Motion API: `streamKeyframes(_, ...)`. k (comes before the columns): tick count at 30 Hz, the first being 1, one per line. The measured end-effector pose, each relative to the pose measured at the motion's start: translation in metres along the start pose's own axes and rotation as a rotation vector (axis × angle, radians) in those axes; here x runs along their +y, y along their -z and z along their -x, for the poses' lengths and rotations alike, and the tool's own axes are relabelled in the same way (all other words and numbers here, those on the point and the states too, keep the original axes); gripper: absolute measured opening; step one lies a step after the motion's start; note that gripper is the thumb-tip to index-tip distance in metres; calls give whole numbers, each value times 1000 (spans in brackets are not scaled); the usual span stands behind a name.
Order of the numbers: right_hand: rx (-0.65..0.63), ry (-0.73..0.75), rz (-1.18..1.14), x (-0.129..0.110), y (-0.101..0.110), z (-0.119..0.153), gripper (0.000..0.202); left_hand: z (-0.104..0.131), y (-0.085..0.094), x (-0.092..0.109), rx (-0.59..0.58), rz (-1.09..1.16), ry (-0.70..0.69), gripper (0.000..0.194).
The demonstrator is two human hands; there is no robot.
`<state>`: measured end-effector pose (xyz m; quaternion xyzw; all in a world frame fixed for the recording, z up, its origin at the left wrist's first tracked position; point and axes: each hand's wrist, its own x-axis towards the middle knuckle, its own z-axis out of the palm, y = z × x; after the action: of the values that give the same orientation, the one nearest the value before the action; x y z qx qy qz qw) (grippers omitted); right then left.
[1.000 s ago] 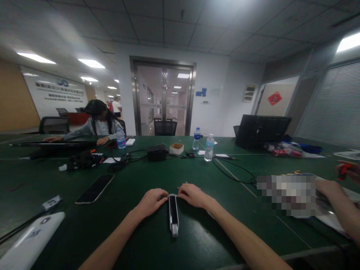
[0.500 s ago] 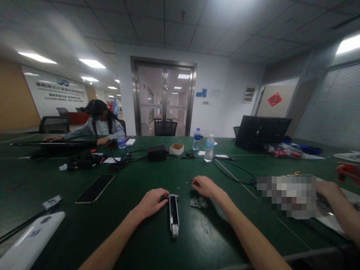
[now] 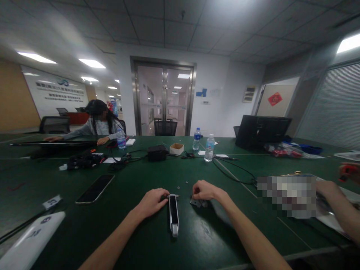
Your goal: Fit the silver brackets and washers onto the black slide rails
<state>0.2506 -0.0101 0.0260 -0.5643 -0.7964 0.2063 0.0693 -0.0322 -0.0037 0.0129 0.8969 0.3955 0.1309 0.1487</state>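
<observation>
A narrow silver-white housing [image 3: 174, 215] with a long dark slot lies lengthwise on the green table in front of me. My left hand [image 3: 153, 200] rests at its far end, thumb and fingers closed round the upper left corner. Small grey metal plates [image 3: 200, 203] with holes lie to the right of the housing. Over them my right hand [image 3: 204, 190] is bent down with its fingers pressed together, fingertips at the plates' far left edge. What sits between those fingertips is hidden. Two tiny ring-like parts, a nearer one [image 3: 178, 187] and a farther one [image 3: 186, 182], lie beyond.
A phone [image 3: 95, 189] and a white device [image 3: 33, 240] lie to the left. Farther back stand a black box [image 3: 157, 153], a small open carton [image 3: 176, 149], cables and water bottles [image 3: 209, 148]. Another person's hand [image 3: 333, 193] works at the right; someone sits at the far left.
My right hand has come nearer and down onto the metal plates, its fingers curling in and covering part of them. My left hand and the housing have stayed in place.
</observation>
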Motion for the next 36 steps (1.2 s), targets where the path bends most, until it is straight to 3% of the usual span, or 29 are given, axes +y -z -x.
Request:
streamKeyframes(6,168,81,57,-4,-8,-8,13,0,-3,-2,34,7,-14,25)
streamKeyframes(10,374,147,67,-18,-20,-14,12,0,-4,-1,83,-3,-25,27)
streamKeyframes(19,664,196,-214,-63,-60,-23,14,2,2,8,143,70,-43,36)
streamKeyframes(23,650,152,-344,-70,-67,-22,15,1,-3,10,106,130,-50,34)
streamKeyframes(26,606,177,-377,-71,-65,-19,17,-2,-8,10,148,233,-18,37)
streamKeyframes(31,616,312,-146,-60,-53,-17,13,-4,-6,0,254,336,89,37)
streamKeyframes(36,422,344,36,-38,-43,-19,12,-4,1,-8,190,299,198,35)
